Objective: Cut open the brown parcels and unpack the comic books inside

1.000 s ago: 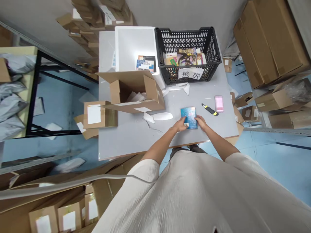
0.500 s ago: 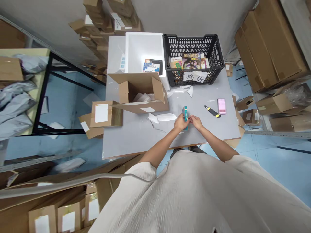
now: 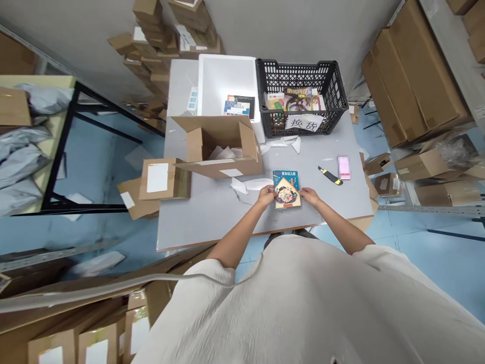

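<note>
A small book (image 3: 287, 190) with a teal and cream illustrated cover faces up over the grey table (image 3: 212, 217), near its front edge. My left hand (image 3: 267, 195) grips the book's left edge, its fingers closed. At the opposite edge, my right hand (image 3: 309, 196) pinches the book too. Just left of the book lie torn white paper scraps (image 3: 253, 185). Beyond them stands an open cardboard box (image 3: 227, 167) with crumpled white paper inside. A yellow and black utility knife (image 3: 330, 175) rests right of my right hand, beside a pink-screened phone (image 3: 344, 167).
Along the back are a white foam box (image 3: 227, 76) and a black plastic crate (image 3: 303, 71), both with books in them. A closed carton (image 3: 161, 179) sits by the table's left edge. Shelves with cartons (image 3: 447, 194) line the right side.
The book has turned from spine-up to cover-up. My hands have moved apart, from close together around it to its left and right edges.
</note>
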Demonstrator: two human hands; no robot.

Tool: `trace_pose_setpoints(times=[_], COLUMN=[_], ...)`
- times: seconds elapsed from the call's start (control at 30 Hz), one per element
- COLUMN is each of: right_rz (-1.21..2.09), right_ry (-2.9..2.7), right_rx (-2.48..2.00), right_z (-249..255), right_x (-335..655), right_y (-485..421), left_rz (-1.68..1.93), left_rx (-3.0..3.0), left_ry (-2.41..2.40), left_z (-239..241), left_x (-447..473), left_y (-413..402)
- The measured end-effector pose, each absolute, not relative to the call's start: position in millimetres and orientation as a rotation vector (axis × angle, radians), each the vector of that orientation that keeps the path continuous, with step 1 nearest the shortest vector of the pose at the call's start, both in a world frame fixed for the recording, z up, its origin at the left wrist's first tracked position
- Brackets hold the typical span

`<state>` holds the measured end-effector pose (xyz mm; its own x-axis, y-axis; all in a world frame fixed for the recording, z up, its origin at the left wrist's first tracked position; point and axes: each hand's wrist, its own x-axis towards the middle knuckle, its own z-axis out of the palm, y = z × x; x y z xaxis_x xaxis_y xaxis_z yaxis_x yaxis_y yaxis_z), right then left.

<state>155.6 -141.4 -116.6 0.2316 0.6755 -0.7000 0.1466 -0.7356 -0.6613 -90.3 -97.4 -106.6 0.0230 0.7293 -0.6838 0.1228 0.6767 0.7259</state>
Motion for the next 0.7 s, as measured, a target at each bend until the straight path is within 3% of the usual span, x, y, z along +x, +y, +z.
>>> trace_pose_setpoints(times=[0.17, 0.7], right_rz=[1.609, 1.194], right_ry=[-0.640, -0.830], right_rx=[-1.831, -1.713], right_z=[-100.2, -39.6], right_x=[166.6, 164.0], right_y=[-141.3, -119.4], left_rz=[0.616, 0.761], left_rx=[0.688, 0.989], left_ry=[1.372, 1.321], left_z=[-99.5, -53.4], left_x=[-78.6, -32.0], left_y=[-92.0, -65.9])
